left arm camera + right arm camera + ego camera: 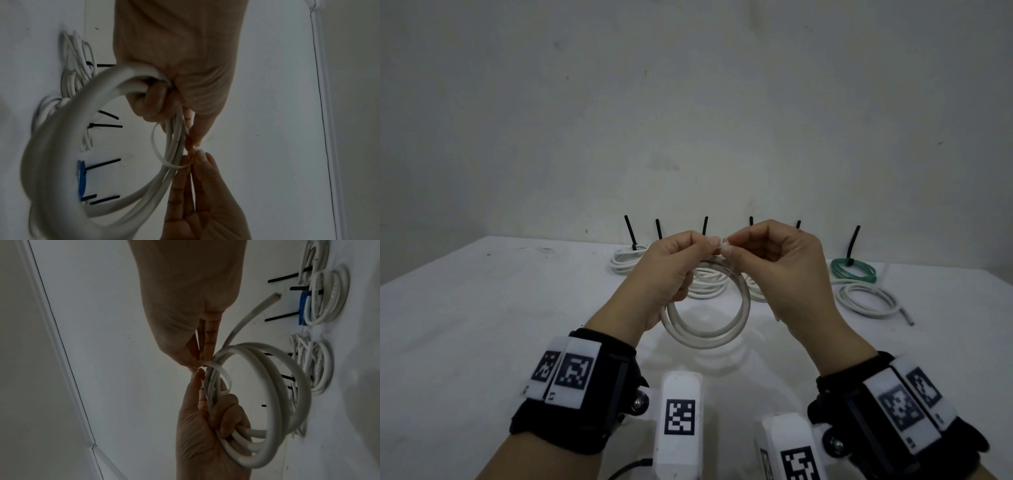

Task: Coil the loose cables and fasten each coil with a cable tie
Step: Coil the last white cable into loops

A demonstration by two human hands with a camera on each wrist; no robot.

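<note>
Plain white wall behind, white table (pixel 482 291) below, dim light. Along the table's far edge, approx 11 to 1 o'clock from the hands, sit finished coils (pixel 625 262) w/ black tie tails sticking up. A green coil (pixel 854 270) lies at 2 o'clock, and just in front of it a white coil (pixel 868 299) w/ no tie visible.

Held above the table, centre: a white cable coil (pixel 707 308), a few round turns, smooth stiff-looking jacket, hanging as a ring facing the person. Left hand (pixel 671 270) grips the coil's 10 o'clock side, fingers curled round the turns. Right hand (pixel 777 270) pinches narrow, thumb and fingertips on one end of a thin flat white cable tie (pixel 157 149). The tie loops round the bundle at 12 o'clock, its long axis across the turns. The tie's two ends meet between the fingertips of both hands, which are almost touching.

Judgement: next move is feeding tail into head. Right hand is nearer the tail; left thumb and forefinger seem to steady the other end. Whether it's threaded yet: can't tell. The free cable end (pixel 337 296) sticks out straight and could spring loose.
</note>
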